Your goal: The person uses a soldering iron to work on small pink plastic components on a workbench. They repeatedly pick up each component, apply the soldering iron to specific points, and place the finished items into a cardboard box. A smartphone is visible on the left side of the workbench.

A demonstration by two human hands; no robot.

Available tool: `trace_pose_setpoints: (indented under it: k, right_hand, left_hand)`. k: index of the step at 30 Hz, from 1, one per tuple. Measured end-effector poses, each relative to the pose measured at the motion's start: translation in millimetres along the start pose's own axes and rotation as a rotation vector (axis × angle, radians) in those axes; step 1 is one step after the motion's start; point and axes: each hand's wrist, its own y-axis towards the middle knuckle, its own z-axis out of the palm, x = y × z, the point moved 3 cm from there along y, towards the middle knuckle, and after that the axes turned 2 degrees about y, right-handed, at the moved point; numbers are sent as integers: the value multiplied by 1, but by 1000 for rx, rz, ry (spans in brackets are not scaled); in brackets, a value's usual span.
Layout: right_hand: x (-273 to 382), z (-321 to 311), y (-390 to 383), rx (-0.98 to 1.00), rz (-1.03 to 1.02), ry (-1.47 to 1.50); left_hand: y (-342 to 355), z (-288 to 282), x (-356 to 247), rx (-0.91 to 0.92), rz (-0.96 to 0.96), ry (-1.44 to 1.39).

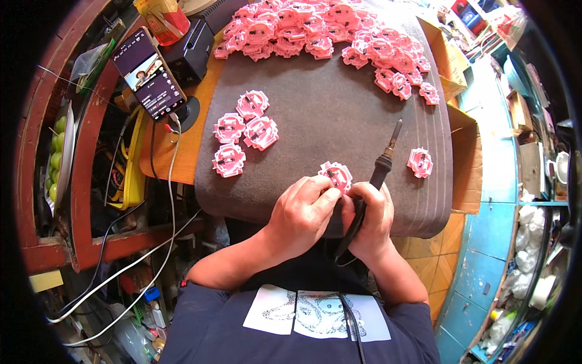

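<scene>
A pink part (335, 173) is pinched between the thumb and fingers of the left hand (303, 209), just over the near side of the dark mat (315, 97) on the desk (161, 161). A soldering iron (381, 170) is gripped in the right hand (371, 219), its tip pointed up and away from the part. The right fingertips are brought close beside the part; whether it is touched by them cannot be told.

Four more parts (261, 133) are grouped to the left on the mat, and a single part (420, 162) is set apart to the right of the iron. Along the far side, many others are heaped in a pile (291, 30). A lit phone (148, 74) is propped up at the left, with a cable (174, 200) plugged into its lower end.
</scene>
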Motion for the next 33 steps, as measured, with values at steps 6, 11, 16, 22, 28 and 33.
trace_pose_setpoints:
  k: [6,11,16,22,28,33]
  right_hand:
    - [2,-1,2,-12,4,-30]
    - [5,-1,6,-11,28,45]
    - [-1,0,3,4,65,63]
    - [-7,4,-1,-54,106,150]
    - [-11,4,-4,-67,176,205]
    - [-10,-1,-6,-137,35,131]
  left_hand:
    - [1,-2,2,-2,-4,-34]
    - [4,-1,7,-30,-18,-51]
    - [13,-4,3,-43,-71,-144]
    - [16,0,6,-27,-101,-134]
    - [18,0,6,-40,-111,-133]
    - [18,2,7,-54,-122,-108]
